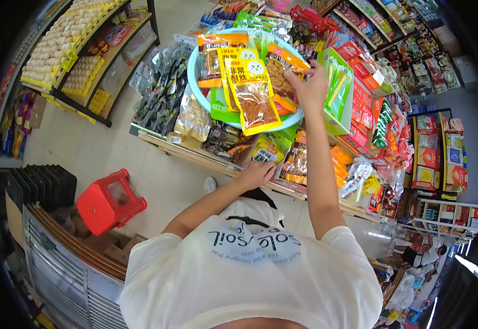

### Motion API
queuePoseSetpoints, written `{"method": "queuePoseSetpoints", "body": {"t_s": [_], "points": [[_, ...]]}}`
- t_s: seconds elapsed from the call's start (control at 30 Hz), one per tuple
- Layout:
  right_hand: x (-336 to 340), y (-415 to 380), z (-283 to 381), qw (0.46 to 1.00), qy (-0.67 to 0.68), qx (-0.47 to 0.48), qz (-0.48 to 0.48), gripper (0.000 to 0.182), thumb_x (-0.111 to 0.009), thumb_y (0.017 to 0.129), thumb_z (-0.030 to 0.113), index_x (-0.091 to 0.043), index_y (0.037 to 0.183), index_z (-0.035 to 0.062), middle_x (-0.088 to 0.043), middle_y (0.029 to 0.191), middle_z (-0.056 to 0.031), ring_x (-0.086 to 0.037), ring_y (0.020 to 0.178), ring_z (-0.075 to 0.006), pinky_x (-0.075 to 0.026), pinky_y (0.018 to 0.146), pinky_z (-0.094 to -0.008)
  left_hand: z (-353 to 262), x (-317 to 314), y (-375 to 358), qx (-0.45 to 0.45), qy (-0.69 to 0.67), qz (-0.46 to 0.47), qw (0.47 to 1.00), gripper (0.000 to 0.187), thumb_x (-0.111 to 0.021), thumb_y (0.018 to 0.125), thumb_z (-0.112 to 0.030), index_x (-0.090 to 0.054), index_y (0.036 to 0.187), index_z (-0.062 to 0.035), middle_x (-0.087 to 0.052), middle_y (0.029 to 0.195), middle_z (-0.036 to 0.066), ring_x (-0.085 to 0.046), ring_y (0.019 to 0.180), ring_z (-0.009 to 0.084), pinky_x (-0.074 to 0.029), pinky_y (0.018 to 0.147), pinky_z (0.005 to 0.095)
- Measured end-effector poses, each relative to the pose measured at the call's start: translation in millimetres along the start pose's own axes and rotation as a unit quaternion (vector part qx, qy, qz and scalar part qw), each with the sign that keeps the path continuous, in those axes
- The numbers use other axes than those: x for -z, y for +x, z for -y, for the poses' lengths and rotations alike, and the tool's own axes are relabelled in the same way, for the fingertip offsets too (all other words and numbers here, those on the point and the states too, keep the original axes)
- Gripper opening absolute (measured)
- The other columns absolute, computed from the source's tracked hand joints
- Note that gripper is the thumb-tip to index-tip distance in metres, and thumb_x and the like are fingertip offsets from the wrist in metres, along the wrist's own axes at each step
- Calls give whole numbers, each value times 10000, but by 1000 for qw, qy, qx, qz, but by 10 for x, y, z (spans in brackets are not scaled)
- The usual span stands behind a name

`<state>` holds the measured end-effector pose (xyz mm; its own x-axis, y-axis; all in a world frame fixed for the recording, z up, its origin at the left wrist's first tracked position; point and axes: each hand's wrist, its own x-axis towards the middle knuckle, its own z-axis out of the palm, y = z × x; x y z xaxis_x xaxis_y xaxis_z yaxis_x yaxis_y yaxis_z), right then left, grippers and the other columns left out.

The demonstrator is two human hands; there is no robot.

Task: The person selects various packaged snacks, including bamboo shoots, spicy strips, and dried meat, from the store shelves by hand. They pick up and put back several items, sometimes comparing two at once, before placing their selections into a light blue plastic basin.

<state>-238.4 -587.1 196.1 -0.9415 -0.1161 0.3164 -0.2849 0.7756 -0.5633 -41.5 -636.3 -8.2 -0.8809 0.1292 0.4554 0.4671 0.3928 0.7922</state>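
A light blue round basin (194,90) full of snack packets sits on the display of packaged goods. My right hand (309,85) is at the basin's right side, its fingers curved at an orange and brown packet (284,77) with its thumb on the front. Yellow packets (254,93) lie on top in the middle of the basin. Lower down, my left hand (258,174) rests at the display's front edge, touching a yellow-green packet (267,152); its fingers are bent, and whether they grip the packet is unclear.
Dark silvery packets (165,88) lie left of the basin, and a green box (337,90) stands right of it. A red plastic stool (104,200) is on the floor at left. Egg shelves (58,44) are at upper left. A person (428,255) is at far lower right.
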Motion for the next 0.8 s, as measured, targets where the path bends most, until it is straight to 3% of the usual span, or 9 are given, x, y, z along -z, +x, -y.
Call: {"method": "queuePoseSetpoints", "body": {"t_s": [0.1,0.17,0.43,0.53,0.6,0.63,0.7,0.73,0.8], "points": [[-25,66,27,986,-128,28,-105,869,-761,715,533,-481,1283,-61,-587,1181,-225,-482,1139,-390,-334,1010,-480,10,-2,-3,14,9,21,1000,104,-587,892,-159,-559,899,-59,-654,703,143,-651,636,319,-497,581,447],[-51,77,-24,970,-240,-11,21,887,-723,717,601,-496,1273,-52,-478,1313,-269,-378,1238,-428,-287,1052,-498,16,-5,-5,1,13,12,1000,102,-590,890,-158,-559,898,-61,-654,703,139,-651,634,315,-498,577,440],[-241,432,-450,999,-45,9,-21,826,-684,703,677,-570,1259,77,-255,1496,-264,-156,1390,-450,-154,1117,-551,16,-18,18,-38,17,-4,999,102,-620,872,-141,-554,891,-65,-645,676,114,-643,604,293,-495,545,413],[-212,680,-539,980,-179,79,33,709,-702,729,619,-624,1187,83,-431,1384,-265,-310,1344,-406,-262,1087,-506,-19,-2,24,-31,35,-4,999,87,-629,859,-122,-563,865,-65,-640,668,112,-636,583,293,-494,538,411],[-174,907,-701,983,-31,170,63,544,-713,768,539,-673,1072,90,-608,1164,-235,-518,1192,-359,-391,1000,-452,-59,-12,51,-34,38,-29,998,74,-643,846,-119,-594,854,-65,-638,663,109,-635,574,285,-496,531,398],[4,674,-464,980,21,185,-72,365,-734,823,358,-670,981,36,-687,940,-146,-652,972,-252,-495,857,-360,-89,-3,58,-33,28,-15,999,74,-643,846,-119,-594,854,-65,-638,663,109,-635,574,285,-496,531,398],[548,334,-108,965,179,143,-127,243,-658,882,188,-637,1026,-6,-691,985,-178,-658,958,-301,-488,840,-357,-139,13,73,-1,45,-13,999,66,-656,838,-120,-618,851,-68,-630,637,103,-633,549,260,-490,504,376],[815,150,-43,953,204,153,-162,177,-654,868,129,-638,972,-13,-672,879,-128,-640,837,-222,-485,768,-317,-163,4,67,2,40,-5,999,66,-656,838,-120,-618,851,-68,-630,637,103,-633,549,260,-490,504,376],[1120,-51,-389,944,213,154,-202,274,-712,869,229,-660,995,-8,-688,985,-101,-648,873,-154,-513,767,-289,-168,-12,88,21,79,-13,997,87,-649,841,-138,-611,796,-74,-630,628,113,-634,549,275,-488,505,383]]}}
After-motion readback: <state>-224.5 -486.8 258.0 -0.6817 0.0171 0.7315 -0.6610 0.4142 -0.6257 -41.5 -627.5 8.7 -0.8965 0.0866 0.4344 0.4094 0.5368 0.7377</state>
